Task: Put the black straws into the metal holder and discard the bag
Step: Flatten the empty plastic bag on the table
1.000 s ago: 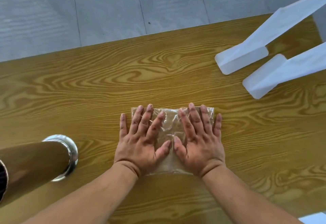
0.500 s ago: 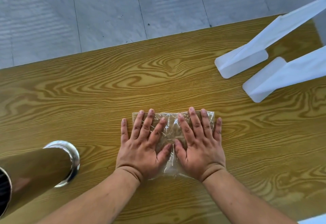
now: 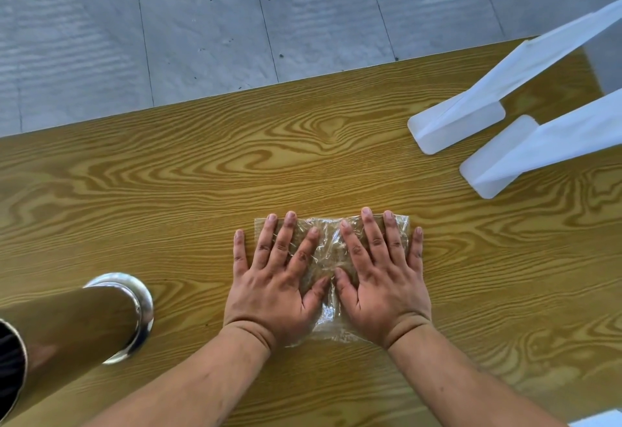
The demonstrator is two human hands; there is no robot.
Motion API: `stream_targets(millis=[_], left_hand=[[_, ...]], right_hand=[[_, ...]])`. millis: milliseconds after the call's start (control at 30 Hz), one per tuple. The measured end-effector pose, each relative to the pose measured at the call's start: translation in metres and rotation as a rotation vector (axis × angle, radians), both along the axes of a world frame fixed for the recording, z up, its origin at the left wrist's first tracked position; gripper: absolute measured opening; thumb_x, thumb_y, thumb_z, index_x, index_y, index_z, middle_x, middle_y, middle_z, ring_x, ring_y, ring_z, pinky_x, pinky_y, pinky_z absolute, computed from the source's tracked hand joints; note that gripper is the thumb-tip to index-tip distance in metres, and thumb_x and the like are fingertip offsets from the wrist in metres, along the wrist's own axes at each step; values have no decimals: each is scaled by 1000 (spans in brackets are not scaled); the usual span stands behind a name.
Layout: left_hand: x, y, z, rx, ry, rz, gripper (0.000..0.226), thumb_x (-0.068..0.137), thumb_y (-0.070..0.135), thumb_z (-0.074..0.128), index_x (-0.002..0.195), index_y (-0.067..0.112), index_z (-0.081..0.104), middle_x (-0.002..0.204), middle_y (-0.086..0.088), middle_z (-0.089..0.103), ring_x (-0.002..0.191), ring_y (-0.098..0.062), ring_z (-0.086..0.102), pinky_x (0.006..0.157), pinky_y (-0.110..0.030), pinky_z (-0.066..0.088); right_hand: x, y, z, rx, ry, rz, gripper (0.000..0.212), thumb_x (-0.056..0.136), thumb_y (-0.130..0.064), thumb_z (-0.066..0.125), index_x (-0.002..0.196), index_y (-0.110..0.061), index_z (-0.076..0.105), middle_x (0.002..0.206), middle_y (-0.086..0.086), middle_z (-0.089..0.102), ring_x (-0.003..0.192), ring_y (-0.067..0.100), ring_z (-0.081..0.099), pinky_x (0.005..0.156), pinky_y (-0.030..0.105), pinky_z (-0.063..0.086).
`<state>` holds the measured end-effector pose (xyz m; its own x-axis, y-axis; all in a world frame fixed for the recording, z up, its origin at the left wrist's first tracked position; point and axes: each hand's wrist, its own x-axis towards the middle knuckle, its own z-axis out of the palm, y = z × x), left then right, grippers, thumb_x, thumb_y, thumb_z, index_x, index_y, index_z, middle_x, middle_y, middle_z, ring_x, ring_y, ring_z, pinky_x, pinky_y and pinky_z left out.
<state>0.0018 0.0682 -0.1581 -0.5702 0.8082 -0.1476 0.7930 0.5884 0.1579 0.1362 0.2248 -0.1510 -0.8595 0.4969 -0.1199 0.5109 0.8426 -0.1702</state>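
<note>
A clear, crumpled plastic bag (image 3: 328,248) lies flat on the wooden table (image 3: 202,174). My left hand (image 3: 276,278) and my right hand (image 3: 380,275) rest palm-down on it side by side, fingers spread, pressing it against the table. Neither hand grips anything. The metal holder (image 3: 77,322) stands at the lower left, a shiny cylinder with a flared base. Dark straw ends (image 3: 10,362) show at its mouth by the left frame edge.
Two white plastic feet (image 3: 464,123) (image 3: 525,154) of a stand rest on the table at the right. The table's far edge runs diagonally above, with grey tiled floor (image 3: 235,22) beyond it.
Both hands stay flat on the bag. The near part of the bag has bunched slightly between the thumbs. The view has shifted a little.
</note>
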Motion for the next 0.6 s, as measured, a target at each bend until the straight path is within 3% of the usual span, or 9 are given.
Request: stream_targets(millis=[200,300,400,533,600], left_hand=[[2,-1,3,23,-21,5,75,101,76,27,167,44,17,179,2,6,165,-24,-3,128,-65,-2],[2,1,12,-24,-71,21,75,100,78,18,167,46,8,179,5,-4,164,-21,-13,127,-64,-10],[-2,4,27,-151,-135,2,76,97,80,1,164,46,-15,174,5,-28,157,-20,-35,124,-63,-19],[-14,-1,66,-216,-150,-43,79,99,76,7,165,39,-15,177,-1,-18,162,-27,-20,128,-59,-14],[-19,-11,92,-197,-123,-34,79,101,71,15,165,36,-14,177,-2,-16,163,-27,-16,127,-56,-13]], right_hand=[[2,-2,2,-22,-17,3,74,101,-59,35,168,-33,17,180,5,8,165,33,0,127,69,2],[0,-2,10,-56,-141,4,73,103,-63,18,168,-37,-2,179,1,-16,163,28,-21,127,65,-11],[-7,1,24,-95,-294,2,72,101,-67,1,163,-40,-24,171,-2,-39,155,25,-41,125,62,-20],[-20,-5,64,-149,-295,-42,77,105,-60,30,169,-36,-5,179,5,-10,163,33,-17,129,61,-13],[-25,-14,87,-151,-246,-65,79,104,-53,38,168,-36,-4,180,6,-5,164,34,-15,129,60,-11]])
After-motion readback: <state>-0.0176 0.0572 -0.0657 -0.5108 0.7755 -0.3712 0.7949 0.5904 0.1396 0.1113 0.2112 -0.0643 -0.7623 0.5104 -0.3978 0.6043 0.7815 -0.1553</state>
